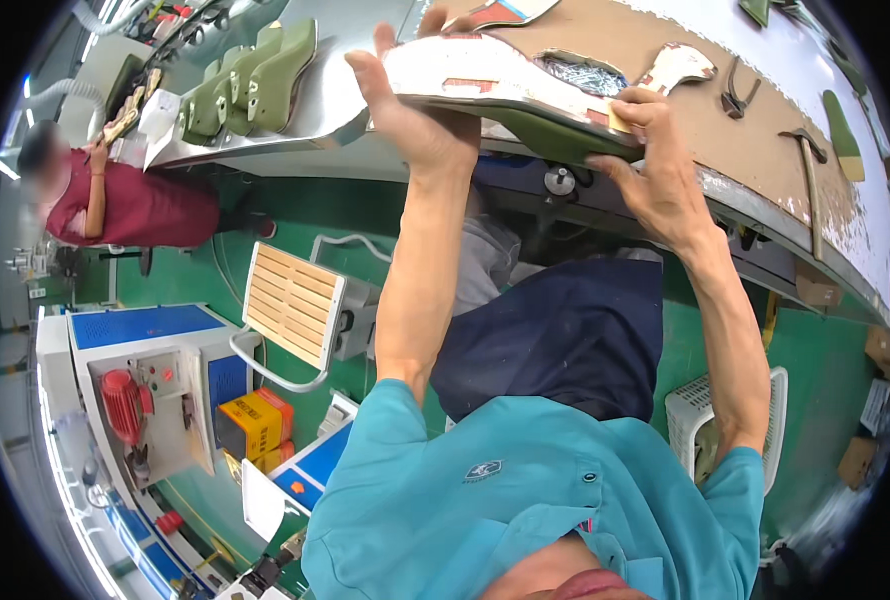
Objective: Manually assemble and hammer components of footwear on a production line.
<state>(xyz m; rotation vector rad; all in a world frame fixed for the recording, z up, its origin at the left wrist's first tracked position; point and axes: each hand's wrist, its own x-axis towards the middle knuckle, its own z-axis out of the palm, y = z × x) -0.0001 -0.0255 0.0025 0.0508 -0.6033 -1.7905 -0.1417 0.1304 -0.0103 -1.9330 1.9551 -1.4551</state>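
Observation:
Over the front edge of the bench I hold a green shoe last (555, 138) on its side, with a white sole-shaped insole board (495, 75) lying along its upward face. Reddish and pale patches show on the board. My left hand (420, 115) is closed round the left end, its palm under it and its fingertips partly hidden behind. My right hand (660, 165) grips the right end, thumb below on the green last and fingers over the board by a small yellowish piece. Just behind the last lies an oval dish of small nails (580, 75).
On the brown bench top (775, 150) lie pincers (735, 95), a hammer (811, 185), a green last (842, 135) and another white sole piece (677, 68). Several green lasts (255, 85) stand at left. A co-worker in maroon (135, 200), a slatted chair (293, 305) and a white basket (693, 415) are nearby.

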